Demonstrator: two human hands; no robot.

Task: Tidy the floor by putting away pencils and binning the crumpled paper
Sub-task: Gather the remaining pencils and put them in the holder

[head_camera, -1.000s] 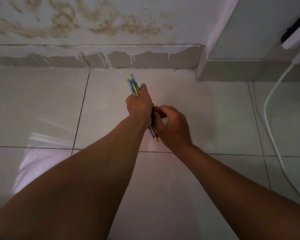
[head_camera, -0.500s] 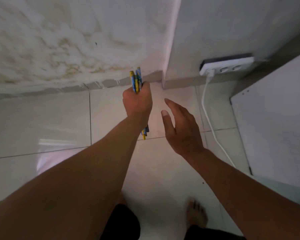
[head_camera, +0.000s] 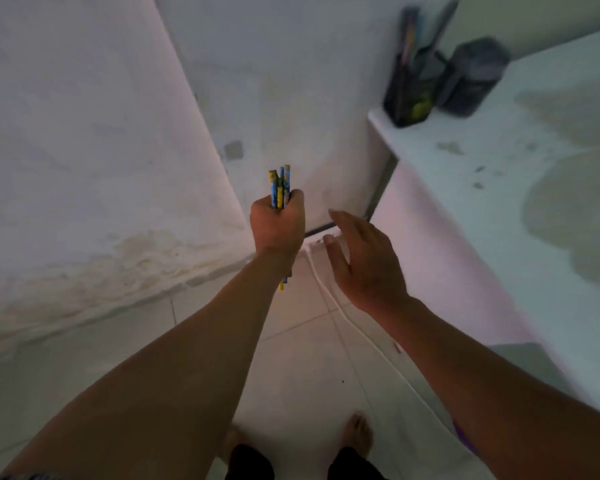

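Room: pale tiled floor (head_camera: 302, 368) meeting stained white walls at a corner; a white bench (head_camera: 499, 161) stands on the right.
Left grip: the left hand (head_camera: 278, 225) is held out in front, its fingers curled tight round a bundle of pencils (head_camera: 280, 187).
Pencils: blue and yellow, held upright in the fist; their upper ends stick out above the knuckles and their lower ends show below the wrist. They are up in the air, off the floor, left of the bench.
Right grip: the right hand (head_camera: 364, 261) hangs just to the right of the left one, fingers spread and relaxed, holding nothing and touching nothing.
Near the hands: a white cable (head_camera: 357, 337) runs along the floor beneath the right forearm, toward the wall.
Far right: a dark mesh pen holder (head_camera: 413, 88) with some sticks in it stands at the far corner of the bench, with a dark container (head_camera: 471, 77) just beside it; both are blurred.
Near edge: two bare feet (head_camera: 359, 433) on the tiles.
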